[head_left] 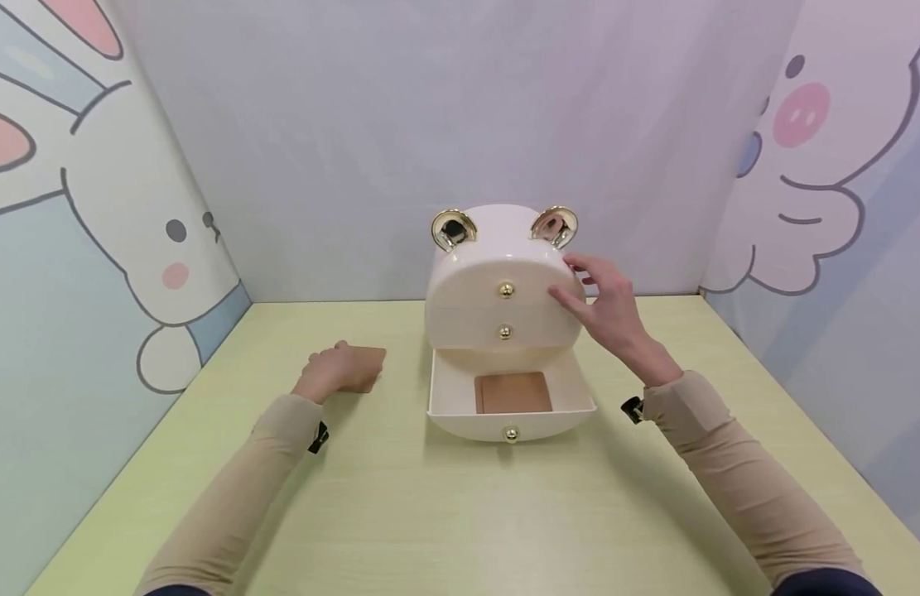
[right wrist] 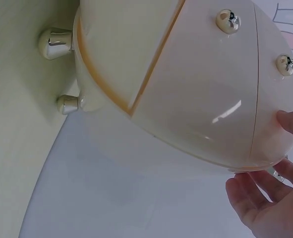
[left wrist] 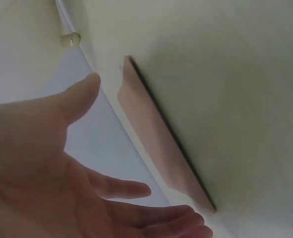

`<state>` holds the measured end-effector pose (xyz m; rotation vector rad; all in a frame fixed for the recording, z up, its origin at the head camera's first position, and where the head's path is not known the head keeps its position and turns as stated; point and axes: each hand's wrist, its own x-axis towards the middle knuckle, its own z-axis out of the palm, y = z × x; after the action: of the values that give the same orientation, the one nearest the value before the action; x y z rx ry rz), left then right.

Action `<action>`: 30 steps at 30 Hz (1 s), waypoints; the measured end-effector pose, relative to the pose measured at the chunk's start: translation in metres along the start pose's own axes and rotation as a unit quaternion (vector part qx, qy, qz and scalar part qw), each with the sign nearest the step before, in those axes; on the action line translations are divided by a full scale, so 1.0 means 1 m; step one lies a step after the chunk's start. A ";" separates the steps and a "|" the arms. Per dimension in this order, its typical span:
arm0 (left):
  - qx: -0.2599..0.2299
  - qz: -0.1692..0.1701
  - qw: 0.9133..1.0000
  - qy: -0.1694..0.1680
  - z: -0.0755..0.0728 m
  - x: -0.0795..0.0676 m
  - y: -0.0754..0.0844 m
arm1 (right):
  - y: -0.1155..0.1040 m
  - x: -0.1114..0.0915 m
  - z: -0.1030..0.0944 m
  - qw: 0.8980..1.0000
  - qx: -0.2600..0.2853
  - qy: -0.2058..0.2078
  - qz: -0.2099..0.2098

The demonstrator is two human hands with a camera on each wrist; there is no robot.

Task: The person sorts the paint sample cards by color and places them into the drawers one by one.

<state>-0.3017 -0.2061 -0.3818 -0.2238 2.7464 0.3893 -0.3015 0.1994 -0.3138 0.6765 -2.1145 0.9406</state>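
Note:
A white drawer box [head_left: 497, 240] with gold ears and round gold knobs stands on the table. Its bottom drawer [head_left: 512, 425] is pulled out, and a flat brown leather-like piece [head_left: 513, 392] lies inside. My right hand [head_left: 616, 310] holds the box's upper right edge, thumb on the front face and fingers round the side; the right wrist view shows these fingers [right wrist: 270, 191] against it. To the left, my left hand [head_left: 327, 372] is at a second flat brown piece [head_left: 365, 369]. In the left wrist view its thumb stands apart from this piece [left wrist: 156, 134], fingertips near one end.
The pale wooden table [head_left: 460, 513] spreads in front of the box. A plain wall [head_left: 355, 165] rises behind it. Side panels carry a cartoon rabbit [head_left: 124, 240] on the left and another cartoon figure [head_left: 817, 182] on the right.

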 end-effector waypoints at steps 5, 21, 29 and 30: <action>0.001 -0.042 0.999 0.029 0.009 0.003 0.003 | -0.001 0.000 0.000 1.000 -0.001 0.002 0.003; -0.011 -0.061 0.998 0.031 -0.002 0.014 -0.001 | 0.001 0.000 0.003 1.000 0.004 0.001 0.006; -0.019 -0.040 0.998 0.047 -0.004 0.021 -0.005 | 0.000 -0.001 0.003 1.000 0.003 -0.003 0.011; -0.019 -0.028 0.998 0.046 -0.005 0.022 -0.006 | 0.000 -0.001 0.003 1.000 0.002 -0.002 0.011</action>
<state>-0.3220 -0.2151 -0.3868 -0.3354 2.8178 0.4269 -0.3020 0.1973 -0.3156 0.6604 -2.1282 0.9562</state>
